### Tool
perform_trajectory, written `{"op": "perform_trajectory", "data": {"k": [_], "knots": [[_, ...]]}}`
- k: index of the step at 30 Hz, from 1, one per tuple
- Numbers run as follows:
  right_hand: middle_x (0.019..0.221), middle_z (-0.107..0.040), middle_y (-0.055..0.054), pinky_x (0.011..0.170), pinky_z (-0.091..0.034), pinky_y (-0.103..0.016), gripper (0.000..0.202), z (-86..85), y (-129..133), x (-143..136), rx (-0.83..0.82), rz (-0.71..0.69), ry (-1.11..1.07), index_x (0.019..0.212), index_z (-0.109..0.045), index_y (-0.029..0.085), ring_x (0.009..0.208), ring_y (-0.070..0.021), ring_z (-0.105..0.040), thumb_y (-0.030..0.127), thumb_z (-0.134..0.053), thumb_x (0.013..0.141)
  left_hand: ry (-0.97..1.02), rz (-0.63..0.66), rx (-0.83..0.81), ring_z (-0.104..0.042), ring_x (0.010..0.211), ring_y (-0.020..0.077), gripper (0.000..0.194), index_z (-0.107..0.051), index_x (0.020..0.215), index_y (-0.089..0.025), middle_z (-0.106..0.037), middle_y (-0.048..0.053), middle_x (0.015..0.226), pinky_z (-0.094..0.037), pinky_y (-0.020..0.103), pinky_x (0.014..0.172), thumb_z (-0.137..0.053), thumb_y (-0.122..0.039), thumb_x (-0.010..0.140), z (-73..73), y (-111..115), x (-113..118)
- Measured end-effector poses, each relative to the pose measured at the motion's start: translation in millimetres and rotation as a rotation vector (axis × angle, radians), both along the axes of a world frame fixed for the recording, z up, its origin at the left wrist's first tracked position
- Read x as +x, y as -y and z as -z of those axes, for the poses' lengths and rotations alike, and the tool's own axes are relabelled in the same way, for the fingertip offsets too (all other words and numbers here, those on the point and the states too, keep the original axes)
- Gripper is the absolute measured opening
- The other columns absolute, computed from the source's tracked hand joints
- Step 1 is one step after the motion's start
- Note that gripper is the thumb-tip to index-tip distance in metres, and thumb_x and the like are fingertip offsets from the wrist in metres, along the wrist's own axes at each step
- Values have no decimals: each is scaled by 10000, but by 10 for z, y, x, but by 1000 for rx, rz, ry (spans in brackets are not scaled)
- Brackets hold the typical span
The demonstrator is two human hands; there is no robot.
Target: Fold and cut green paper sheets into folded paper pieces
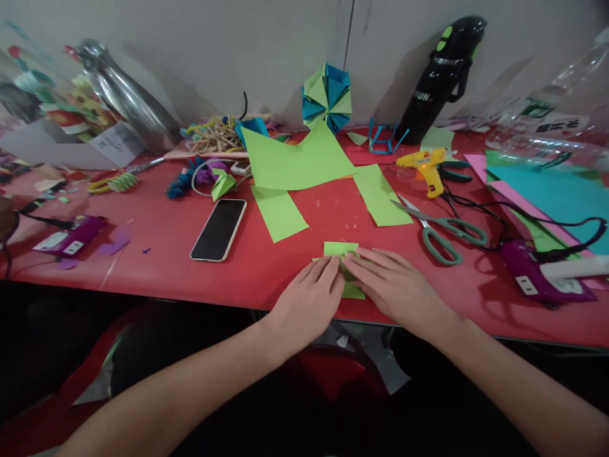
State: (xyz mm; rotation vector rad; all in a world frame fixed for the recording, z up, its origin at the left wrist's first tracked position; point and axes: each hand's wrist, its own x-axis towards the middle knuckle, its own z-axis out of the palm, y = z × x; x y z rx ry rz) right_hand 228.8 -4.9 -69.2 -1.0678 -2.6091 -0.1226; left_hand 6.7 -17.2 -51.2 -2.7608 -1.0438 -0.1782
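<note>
A small piece of light green paper (341, 248) lies near the front edge of the red table, partly folded, with its middle covered by fingers. My left hand (311, 298) is on its left side, fingers close together and fingertips on the fold. From the right, my right hand (394, 282) meets it with its fingers also together on the paper. Both thumbs are hidden, and the two sets of fingertips almost touch. Beyond the hands are two loose green strips, a left one (280, 214) and a right one (382, 197), below a larger green sheet (299, 162).
Scissors (440, 230) and a yellow glue gun (428, 168) lie to the right, near a purple power strip (537, 273). A phone (219, 230) is on the left. Behind stand a blue-green paper ball (327, 95), a black bottle (440, 82) and a metal flask (128, 95).
</note>
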Motion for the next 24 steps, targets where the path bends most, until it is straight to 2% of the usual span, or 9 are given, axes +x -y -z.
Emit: {"op": "perform_trajectory", "data": {"k": [2,4,11,14,18,21,24], "knots": [[1432,-629,-128,1127,-446,-479,488,0,-1,-20,-26,-6,20,1499,-464,123,1388,-272,-529,118,-455,1011,1,1,-10,-590,1321,334,457,-552,1372,21,-562,258,1450,-495,441,1118,-351,-73,973,-16,-10,-2],[1422,-634,-147,1135,-440,-480,489,-9,-5,-33,-63,23,22,1506,-440,97,1379,-264,-539,146,-450,1019,-12,0,-21,-581,1333,325,450,-560,1365,12,-565,253,1450,-483,436,1130,-352,-75,976,-33,-20,-11],[1357,-692,-54,1165,-406,-500,378,-70,-8,81,-184,186,-67,1346,-626,226,1352,-248,-566,357,-523,1007,-30,15,-40,-562,1359,300,443,-580,1358,-31,-540,211,1494,-447,430,1159,-346,-88,986,-57,-44,-87],[1324,-711,-35,1152,-420,-499,374,-80,-12,138,-226,219,-108,1310,-658,253,1330,-247,-583,412,-541,993,-28,23,-69,-552,1369,295,448,-560,1381,-42,-518,208,1515,-429,428,1168,-370,-98,979,-51,-66,-118],[1266,-737,-48,1123,-446,-511,335,-103,-32,174,-238,211,-176,1240,-698,239,1264,-261,-623,401,-547,989,-30,30,-121,-555,1361,291,450,-544,1392,-49,-508,207,1523,-408,427,1176,-394,-112,972,-61,-99,-138],[1174,-762,-77,1052,-502,-481,288,-139,-46,206,-205,285,-286,1160,-720,200,1149,-262,-672,357,-547,992,-37,29,-141,-580,1330,291,486,-498,1450,-92,-510,196,1519,-427,434,1150,-398,-120,975,-79,-107,-130],[1152,-756,-86,980,-545,-428,279,-170,-52,220,-220,341,-389,1174,-703,187,1084,-244,-692,336,-553,992,-43,28,-137,-576,1327,309,515,-453,1500,-134,-493,194,1529,-439,455,1127,-395,-144,989,-97,-100,-103]]}}
